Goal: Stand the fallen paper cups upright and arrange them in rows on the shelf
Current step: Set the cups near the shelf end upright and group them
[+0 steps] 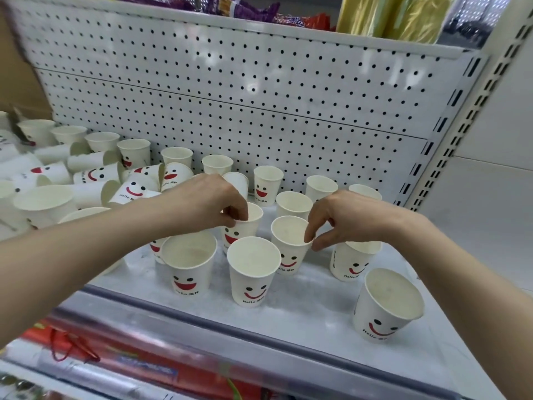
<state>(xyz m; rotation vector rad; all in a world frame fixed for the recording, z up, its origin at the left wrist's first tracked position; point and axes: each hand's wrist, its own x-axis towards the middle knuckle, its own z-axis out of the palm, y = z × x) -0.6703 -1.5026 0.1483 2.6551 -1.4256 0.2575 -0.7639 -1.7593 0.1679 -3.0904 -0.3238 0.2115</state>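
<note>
White paper cups with red smiley faces cover the white shelf (311, 310). My left hand (207, 200) pinches the rim of an upright cup (245, 232) in the middle of the shelf. My right hand (343, 217) pinches the rim of another upright cup (288, 249) just to its right. Several cups stand upright around them, among them a front cup (253, 272), a front-left cup (189, 264) and a front-right cup (386, 307). A row of upright cups (266, 181) lines the back. At the left, several fallen cups (95, 176) lie in a heap on their sides.
A white pegboard back panel (259, 96) rises behind the cups. The upper shelf holds purple and yellow packages (389, 15). A slotted upright post (461, 125) bounds the right side. Red packaged goods (115, 362) lie on the shelf below.
</note>
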